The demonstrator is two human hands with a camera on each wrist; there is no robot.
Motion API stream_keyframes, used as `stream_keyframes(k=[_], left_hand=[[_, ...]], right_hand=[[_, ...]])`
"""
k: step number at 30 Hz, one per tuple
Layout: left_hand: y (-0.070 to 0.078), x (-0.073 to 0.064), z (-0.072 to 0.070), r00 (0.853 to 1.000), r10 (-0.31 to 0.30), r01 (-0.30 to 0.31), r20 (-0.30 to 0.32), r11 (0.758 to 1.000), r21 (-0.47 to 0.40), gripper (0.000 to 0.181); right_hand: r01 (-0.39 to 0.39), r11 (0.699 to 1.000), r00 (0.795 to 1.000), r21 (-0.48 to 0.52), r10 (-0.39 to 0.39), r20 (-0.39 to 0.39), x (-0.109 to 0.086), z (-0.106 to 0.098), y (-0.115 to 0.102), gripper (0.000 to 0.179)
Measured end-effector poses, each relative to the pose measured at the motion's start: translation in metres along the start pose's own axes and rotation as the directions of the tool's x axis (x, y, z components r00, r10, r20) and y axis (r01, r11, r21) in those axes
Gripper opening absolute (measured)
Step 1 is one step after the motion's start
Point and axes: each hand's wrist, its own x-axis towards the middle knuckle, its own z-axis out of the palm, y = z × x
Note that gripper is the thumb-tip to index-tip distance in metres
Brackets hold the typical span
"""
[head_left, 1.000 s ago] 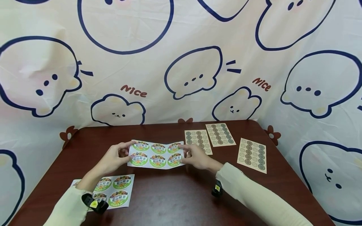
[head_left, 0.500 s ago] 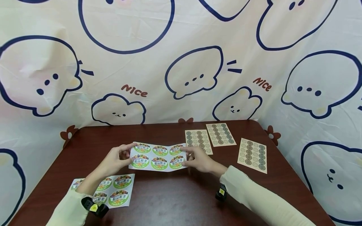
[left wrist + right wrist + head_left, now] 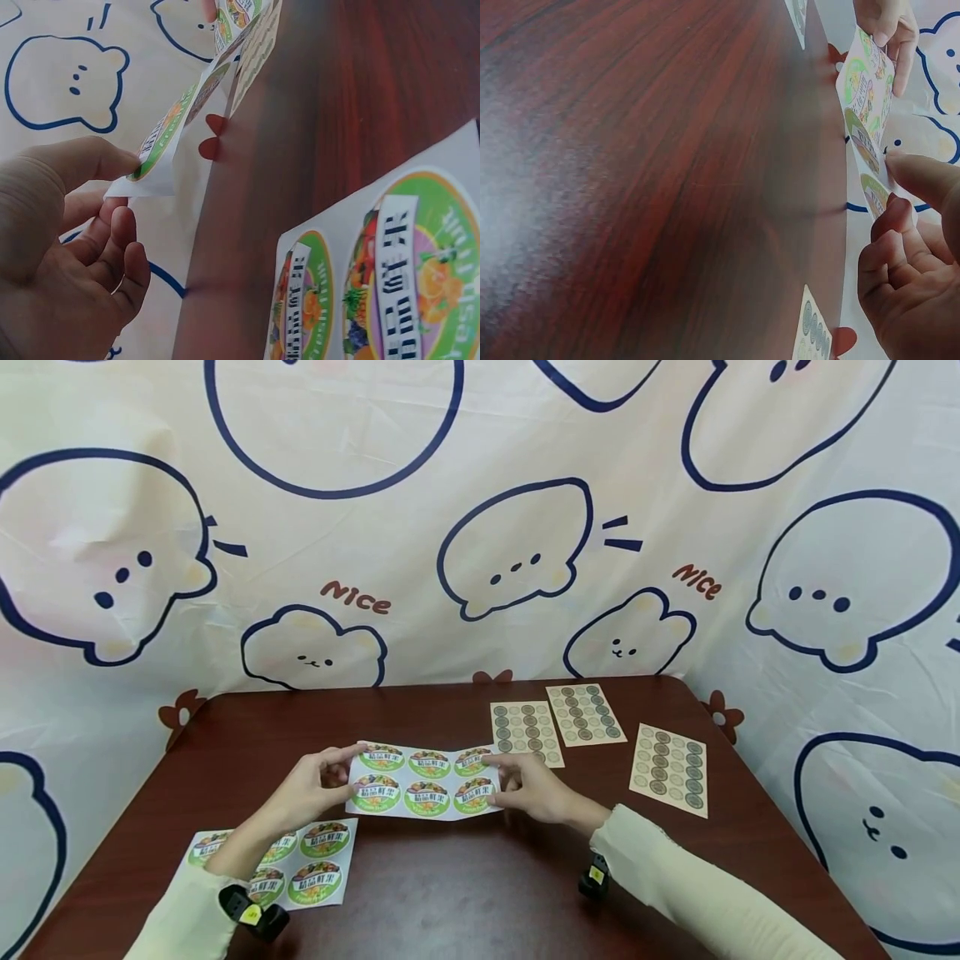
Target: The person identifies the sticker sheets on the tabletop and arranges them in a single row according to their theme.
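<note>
Slightly nearer to the person and to the right, the held sticker sheet has been brought since one second ago. It is made of thin white paper, softly bent, and six round, green-edged fruit labels are carried on it in two rows. Its left end is pinched by the left hand and its right end by the right hand, each between thumb and bent fingers. Both arms, covered by pale cloth sleeves, are stretched forward. The sheet is held above the glossy, wood-grained table, where a second sheet is partly hidden by the left forearm, and three beige sheets are laid at the far right.
</note>
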Motion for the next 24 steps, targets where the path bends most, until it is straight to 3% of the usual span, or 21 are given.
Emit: stream_keyframes(k=[16, 24], left_hand=[[0.005, -0.006, 0.007, 1.0, -0.018, 0.018, 0.008, 1.0, -0.013, 0.054], [0.006, -0.011, 0.008, 1.0, 0.012, -0.011, 0.029, 0.999, -0.045, 0.055]], right_hand=[[-0.016, 1.0, 1.0, 0.022, 0.015, 0.027, -0.011, -0.001, 0.005, 0.06], [-0.024, 0.998, 0.999, 0.06, 0.021, 0.045, -0.018, 0.002, 0.006, 0.061]])
